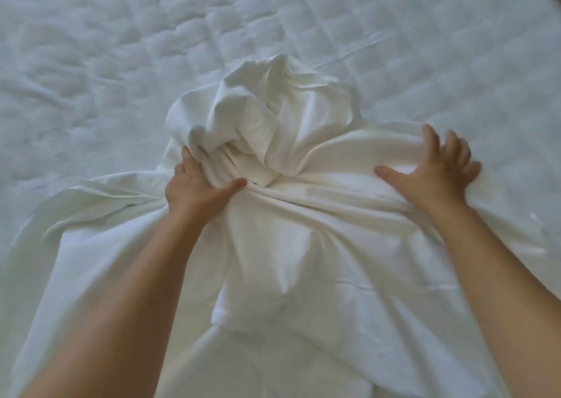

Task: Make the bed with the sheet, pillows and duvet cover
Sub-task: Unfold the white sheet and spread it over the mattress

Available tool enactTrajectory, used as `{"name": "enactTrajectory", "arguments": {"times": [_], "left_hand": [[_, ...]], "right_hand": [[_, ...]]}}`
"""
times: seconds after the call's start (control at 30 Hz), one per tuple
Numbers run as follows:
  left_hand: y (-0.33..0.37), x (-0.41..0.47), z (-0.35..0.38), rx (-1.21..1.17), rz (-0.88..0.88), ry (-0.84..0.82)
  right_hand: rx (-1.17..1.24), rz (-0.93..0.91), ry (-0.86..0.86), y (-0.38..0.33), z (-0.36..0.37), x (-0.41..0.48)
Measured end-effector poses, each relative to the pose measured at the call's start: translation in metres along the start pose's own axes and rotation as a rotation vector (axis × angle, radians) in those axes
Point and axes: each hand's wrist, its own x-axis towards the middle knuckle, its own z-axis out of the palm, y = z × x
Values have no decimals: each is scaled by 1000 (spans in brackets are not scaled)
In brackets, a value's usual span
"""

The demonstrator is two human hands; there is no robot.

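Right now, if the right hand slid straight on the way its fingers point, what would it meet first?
Probably only the bare quilted mattress; the right hand lies at the edge of the sheet.

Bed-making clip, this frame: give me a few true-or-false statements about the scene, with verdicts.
1. The sheet is spread flat over the whole mattress. False: it is bunched in a heap, with quilted mattress bare beyond it.
2. The left hand grips bunched sheet. True.
3. The right hand holds a pillow. False: it rests on the sheet, fingers spread.
4. Both hands touch the sheet. True.
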Motion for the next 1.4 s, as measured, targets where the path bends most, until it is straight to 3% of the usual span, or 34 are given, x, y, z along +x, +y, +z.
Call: {"name": "enactTrajectory", "arguments": {"times": [0.07,0.17,0.23,0.3,0.37,0.4,0.47,0.57,0.73,0.8,0.9,0.97,1.03,1.1,1.17,1.33,1.4], "left_hand": [[-3,-9,7,23,4,-26],[1,-26,19,69,22,-71],[6,-38,23,46,24,-98],[15,-49,28,6,10,-113],[25,-61,31,-53,19,-150],[30,-68,31,-152,32,-186],[35,-86,32,-438,35,-252],[32,-128,39,-592,32,-237],[24,-198,61,-83,95,-255],[33,-221,72,16,111,-256],[52,-253,96,49,173,-242],[60,-284,120,24,197,-304],[62,-319,146,-35,157,-361],[66,-344,167,-99,76,-374],[78,-347,178,-176,-20,-341],[139,-313,189,-293,-60,-43],[163,-296,186,-415,-60,91]], "right_hand": [[-86,217,-168,25,-3,5],[11,188,-219,26,-1,5],[121,93,-119,5,-2,-1],[212,-36,88,-27,-1,-20],[319,-255,222,-67,1,-50],[355,-381,204,-86,4,-66],[340,-584,-2,-110,11,-92],[220,-667,-271,-100,8,-103],[-6,-538,-262,-33,-21,-89],[-98,-470,-322,-2,-26,-91],[-11,-385,-367,38,-21,-106],[66,-293,-271,66,-17,-119],[120,-61,-191,100,-14,-133],[195,236,-236,135,-12,-145],[285,396,-304,157,-9,-150],[797,285,-494,136,1,-119],[782,116,-538,128,-7,-96]]}}
